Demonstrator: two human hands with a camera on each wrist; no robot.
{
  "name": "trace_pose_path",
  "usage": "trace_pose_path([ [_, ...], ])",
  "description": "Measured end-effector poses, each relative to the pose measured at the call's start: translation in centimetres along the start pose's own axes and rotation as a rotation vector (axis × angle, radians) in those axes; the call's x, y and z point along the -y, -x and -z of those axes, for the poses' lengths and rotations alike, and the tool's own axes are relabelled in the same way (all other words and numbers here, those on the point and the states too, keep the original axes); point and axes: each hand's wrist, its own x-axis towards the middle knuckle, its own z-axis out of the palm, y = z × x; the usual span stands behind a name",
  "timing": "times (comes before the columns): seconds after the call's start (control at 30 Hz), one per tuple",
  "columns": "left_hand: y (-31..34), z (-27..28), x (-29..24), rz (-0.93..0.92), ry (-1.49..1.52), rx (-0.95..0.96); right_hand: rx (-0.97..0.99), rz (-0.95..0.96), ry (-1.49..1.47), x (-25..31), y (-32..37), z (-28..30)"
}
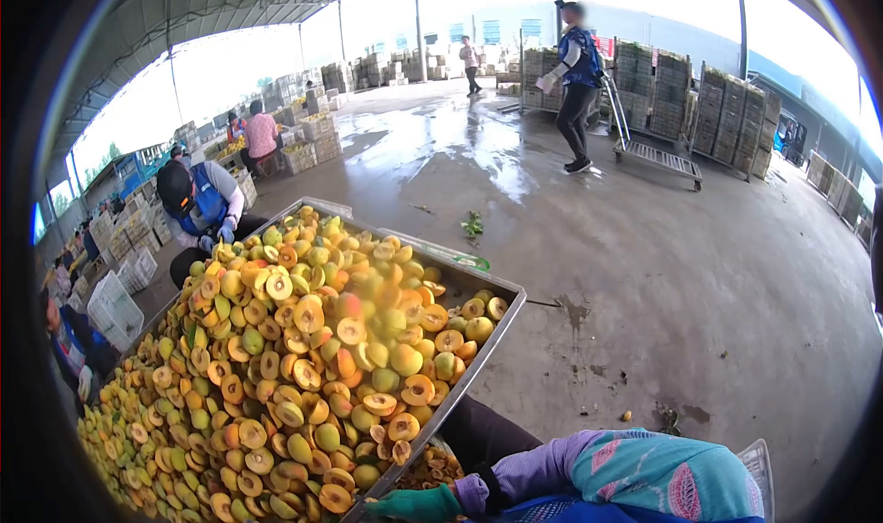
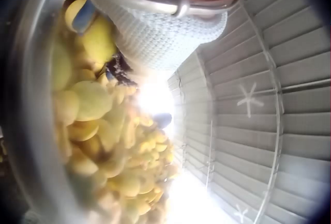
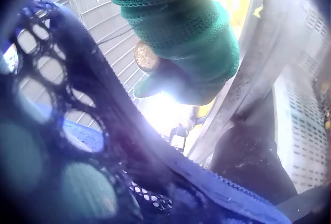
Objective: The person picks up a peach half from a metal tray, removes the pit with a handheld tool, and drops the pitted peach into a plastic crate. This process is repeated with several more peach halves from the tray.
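Observation:
A green-gloved right hand (image 1: 414, 503) is at the near corner of a metal-rimmed table (image 1: 478, 348) heaped with whole and halved yellow peaches (image 1: 308, 314). In the right wrist view, the green glove (image 3: 191, 61) is curled, and the round, tan end of a wooden-looking handle (image 3: 146, 56) sticks out of its grip. What the handle belongs to is hidden. The left hand, in a white knit glove (image 2: 165, 33) below a metal bangle (image 2: 181, 9), reaches over the peaches (image 2: 93, 100) in the left wrist view. Glare washes out its fingers, so I cannot tell what it holds.
Across the table, a person in a blue vest (image 1: 210, 196) bends over the fruit. Another worker (image 1: 81, 339) is at far left beside a white crate (image 1: 115, 311). On the wet concrete floor (image 1: 644, 275), a person walks with a trolley (image 1: 658, 158) near stacked crates (image 1: 736, 114).

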Motion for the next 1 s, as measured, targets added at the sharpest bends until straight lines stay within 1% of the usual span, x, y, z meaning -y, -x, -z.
trace_pose_path([
  [0.03, 0.2, 0.5, -0.3, 0.26, 0.619, 0.092, -0.032, 0.035, 0.062, 0.1, 0.7, -1.6],
  [0.07, 1.1, 0.0, 0.2, 0.262, 0.8, 0.29, 0.039, -0.017, 0.028, 0.6, 0.4, -2.0],
  [0.1, 1.5, -1.0, -0.1, 0.258, 0.974, 0.452, 0.062, -0.15, 0.022, 4.3, 1.0, -3.2],
  [0.13, 3.8, -2.5, -3.6, 0.366, 1.023, 0.569, 0.037, -0.157, 0.065, 3.8, -0.8, -4.0],
  [0.17, 5.6, -5.4, -3.5, 0.147, 0.669, 0.436, -0.011, 0.034, 0.013, 4.6, -1.9, -5.9],
  [0.2, 5.6, -6.5, -1.7, 0.218, 0.911, 0.603, 0.052, -0.043, 0.018, 5.7, -2.0, -6.7],
  [0.23, 5.5, -7.7, 0.1, 0.34, 1.148, 0.77, -0.222, 0.523, 0.212, 1.3, -5.5, -7.6],
  [0.27, 5.4, -8.9, 1.8, 0.488, 1.326, 0.927, -0.071, 0.216, 0.106, 3.4, -4.4, -8.2],
  [0.3, 5.5, -9.0, 2.5, 0.542, 1.334, 0.837, 0.067, -0.08, 0.011, 6.6, -2.9, -7.6],
  [0.37, 5.7, -8.6, 0.8, 0.55, 1.337, 0.823, 0.094, -0.199, -0.072, 8.0, -1.8, -6.1],
  [0.4, 5.8, -8.5, -0.1, 0.554, 1.339, 0.816, 0.04, -0.102, -0.014, 7.5, -1.6, -5.1],
  [0.43, 6.0, -8.6, -0.3, 0.561, 1.299, 0.76, -0.02, 0.003, 0.047, 7.1, -1.4, -4.1],
  [0.47, 6.2, -8.7, -0.6, 0.57, 1.258, 0.704, -0.016, -0.04, 0.137, 7.5, -0.7, -3.3],
  [0.5, 6.3, -8.8, -0.8, 0.579, 1.214, 0.651, -0.018, 0.089, 0.306, 6.2, -0.7, -2.8],
  [0.53, 6.9, -9.3, -1.6, 0.553, 1.158, 0.535, -0.022, 0.219, 0.471, 4.1, -0.7, -2.2],
  [0.57, 7.4, -9.6, -1.9, 0.528, 1.097, 0.422, -0.027, 0.346, 0.636, 3.2, -0.4, -2.2],
  [0.6, 7.4, -9.4, -1.2, 0.461, 1.149, 0.522, -0.061, 0.46, 0.652, 2.5, -0.2, -2.4],
  [0.7, 7.9, -9.3, -1.3, 0.344, 1.03, 0.533, -0.112, 0.517, 0.783, 1.3, -0.8, -2.7],
  [0.73, 8.2, -9.5, -1.7, 0.258, 0.945, 0.472, -0.097, 0.512, 0.737, 1.6, -0.9, -2.9],
  [0.83, 8.4, -9.5, -2.7, 0.261, 0.833, 0.388, -0.082, 0.449, 0.755, 2.3, -0.7, -3.5],
  [0.87, 8.3, -9.5, -2.9, 0.268, 0.819, 0.382, -0.089, 0.454, 0.734, 2.2, -0.8, -3.5],
  [0.93, 8.4, -9.8, -2.7, 0.226, 0.801, 0.368, -0.1, 0.465, 0.695, 1.7, -0.9, -3.7],
  [1.0, 8.2, -9.7, -2.6, 0.17, 0.73, 0.425, -0.094, 0.431, 0.67, 0.8, -1.2, -3.6],
])
